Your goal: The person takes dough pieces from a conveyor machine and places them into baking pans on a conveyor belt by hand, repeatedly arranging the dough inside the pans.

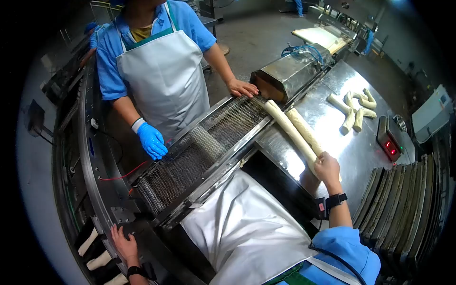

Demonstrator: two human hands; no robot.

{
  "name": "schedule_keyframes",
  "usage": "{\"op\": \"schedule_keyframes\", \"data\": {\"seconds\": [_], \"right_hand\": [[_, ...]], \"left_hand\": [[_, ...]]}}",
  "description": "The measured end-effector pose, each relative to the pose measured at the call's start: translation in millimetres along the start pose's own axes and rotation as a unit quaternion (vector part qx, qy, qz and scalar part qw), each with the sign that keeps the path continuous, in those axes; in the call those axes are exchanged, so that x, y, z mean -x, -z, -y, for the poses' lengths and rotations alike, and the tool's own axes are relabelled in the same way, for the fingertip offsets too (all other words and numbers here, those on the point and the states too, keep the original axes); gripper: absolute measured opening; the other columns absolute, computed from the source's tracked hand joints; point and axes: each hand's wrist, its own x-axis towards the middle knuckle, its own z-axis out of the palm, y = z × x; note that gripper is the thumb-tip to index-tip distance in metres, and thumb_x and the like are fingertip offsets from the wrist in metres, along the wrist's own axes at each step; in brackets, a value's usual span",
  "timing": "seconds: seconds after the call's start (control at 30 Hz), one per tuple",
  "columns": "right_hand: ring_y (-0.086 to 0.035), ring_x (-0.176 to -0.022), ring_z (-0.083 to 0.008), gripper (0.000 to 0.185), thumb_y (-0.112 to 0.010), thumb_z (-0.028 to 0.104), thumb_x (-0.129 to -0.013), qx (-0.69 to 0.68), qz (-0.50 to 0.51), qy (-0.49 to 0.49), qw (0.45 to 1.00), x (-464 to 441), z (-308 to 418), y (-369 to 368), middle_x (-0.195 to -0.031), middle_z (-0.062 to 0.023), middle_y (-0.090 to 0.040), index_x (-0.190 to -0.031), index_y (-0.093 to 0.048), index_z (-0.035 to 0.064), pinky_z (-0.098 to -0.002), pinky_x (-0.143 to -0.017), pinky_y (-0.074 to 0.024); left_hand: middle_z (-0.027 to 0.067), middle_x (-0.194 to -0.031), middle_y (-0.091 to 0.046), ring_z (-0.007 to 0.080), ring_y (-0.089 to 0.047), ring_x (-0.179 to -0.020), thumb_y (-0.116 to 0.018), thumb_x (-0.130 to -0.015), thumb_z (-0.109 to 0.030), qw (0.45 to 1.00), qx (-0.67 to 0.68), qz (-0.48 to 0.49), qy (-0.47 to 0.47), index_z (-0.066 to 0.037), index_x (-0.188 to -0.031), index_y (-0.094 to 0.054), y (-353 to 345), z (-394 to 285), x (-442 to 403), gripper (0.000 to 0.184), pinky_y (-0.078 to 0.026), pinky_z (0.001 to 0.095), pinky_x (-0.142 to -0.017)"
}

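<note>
My right hand [327,168] is closed around the near end of a long dough roll [289,128], which slants across the steel table [275,142] with its far end at the edge of the mesh conveyor [209,142]. A second dough roll [304,128] lies alongside it, and its near end runs under my hand. My left hand [125,243], fingers apart and holding nothing, rests on the metal frame at the lower left, next to trays with dough pieces [99,261].
Across the conveyor stands a co-worker [161,61], one hand bare, one in a blue glove [152,141]. Several short dough pieces [354,109] lie farther back on the table. A scale with a red display [389,142] and stacked trays [394,204] are at the right.
</note>
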Motion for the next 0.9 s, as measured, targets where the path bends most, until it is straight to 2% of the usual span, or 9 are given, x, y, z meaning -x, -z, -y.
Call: {"op": "schedule_keyframes", "data": {"seconds": [0.17,0.27,0.43,0.5,0.6,0.63,0.7,0.73,0.9], "right_hand": [[-0.052,-0.104,-0.0353,0.043,-0.057,-0.003,-0.07,-0.001,-0.082,0.19,0.978,-12,25,-21,-0.11,-0.0182,-0.055,-0.112,-0.056,0.0039,-0.0405,-0.088,-0.046],[-0.054,-0.1,-0.0373,0.047,-0.06,-0.002,-0.069,0.019,-0.11,0.21,0.971,-24,44,-42,-0.108,-0.0188,-0.056,-0.115,-0.056,0.0074,-0.0428,-0.087,-0.0469],[-0.057,-0.099,-0.0389,0.037,-0.066,0.019,-0.076,-0.109,0.084,0.145,0.98,-60,31,-40,-0.101,-0.0185,-0.058,-0.113,-0.058,0.0146,-0.0453,-0.081,-0.0485],[-0.057,-0.101,-0.0384,0.036,-0.065,0.025,-0.079,0.051,0.111,0.123,0.985,-89,3,-38,-0.104,-0.0198,-0.06,-0.112,-0.06,0.0113,-0.0461,-0.083,-0.047],[-0.055,-0.109,-0.0395,0.052,-0.066,0.038,-0.082,0.134,-0.128,0.167,0.969,-83,13,-22,-0.116,-0.0229,-0.058,-0.116,-0.057,0.0007,-0.0455,-0.088,-0.0452],[-0.055,-0.109,-0.0395,0.052,-0.066,0.038,-0.082,0.133,-0.128,0.176,0.967,-89,18,-26,-0.116,-0.0229,-0.058,-0.116,-0.057,0.0007,-0.0455,-0.088,-0.0452],[-0.053,-0.113,-0.0381,0.072,-0.066,0.05,-0.079,0.071,0.086,-0.024,0.994,-99,24,-36,-0.118,-0.0232,-0.056,-0.125,-0.049,-0.0012,-0.0444,-0.092,-0.0435],[-0.051,-0.115,-0.038,0.088,-0.066,0.058,-0.076,0.126,0.045,0.011,0.991,-83,45,-35,-0.122,-0.0237,-0.054,-0.132,-0.039,-0.005,-0.0465,-0.094,-0.0414],[-0.049,-0.116,-0.0401,0.086,-0.069,0.053,-0.076,0.174,0.013,0.05,0.983,-85,67,-61,-0.125,-0.0246,-0.051,-0.131,-0.038,-0.0059,-0.0491,-0.094,-0.0405]], "left_hand": [[0.0161,-0.142,-0.041,0.0333,-0.029,-0.137,-0.058,-0.076,-0.003,1.0,-0.014,0.003,0.01,0.005,-0.116,-0.056,1,1,0,0.041,-0.026,0.041,-0.113],[0.0156,-0.143,-0.04,0.033,-0.03,-0.137,-0.059,-0.077,-0.003,0.999,0.0,0.026,0.021,0.004,-0.117,-0.056,21,-18,3,0.041,-0.027,0.0413,-0.113],[0.0175,-0.142,-0.04,0.0337,-0.03,-0.136,-0.06,-0.076,-0.003,0.999,-0.001,0.025,0.029,0.003,-0.117,-0.055,18,-12,1,0.042,-0.028,0.0421,-0.113],[0.0186,-0.142,-0.04,0.0344,-0.031,-0.136,-0.061,-0.075,-0.002,1.0,0.003,-0.003,-0.007,0.003,-0.116,-0.056,5,0,5,0.041,-0.028,0.0424,-0.112],[0.0189,-0.141,-0.041,0.035,-0.032,-0.135,-0.062,-0.074,-0.001,1.0,0.008,-0.004,0.01,0.003,-0.115,-0.056,5,-2,3,0.041,-0.029,0.0426,-0.112],[0.0189,-0.14,-0.041,0.035,-0.032,-0.135,-0.063,-0.073,-0.001,1.0,0.012,-0.002,0.004,0.003,-0.114,-0.057,5,-2,4,0.041,-0.029,0.0426,-0.112],[0.0186,-0.14,-0.042,0.0349,-0.032,-0.135,-0.063,-0.073,-0.001,1.0,0.018,-0.009,0.009,0.003,-0.113,-0.057,6,-2,4,0.041,-0.03,0.0426,-0.111],[0.0183,-0.14,-0.042,0.0348,-0.032,-0.135,-0.064,-0.072,-0.002,1.0,0.023,-0.015,0.007,0.003,-0.113,-0.058,6,-5,5,0.041,-0.03,0.0425,-0.111],[0.0163,-0.14,-0.043,0.0334,-0.032,-0.136,-0.064,-0.073,-0.003,0.995,0.082,-0.014,0.051,0.002,-0.111,-0.06,21,-21,4,0.038,-0.032,0.0418,-0.11]]}}
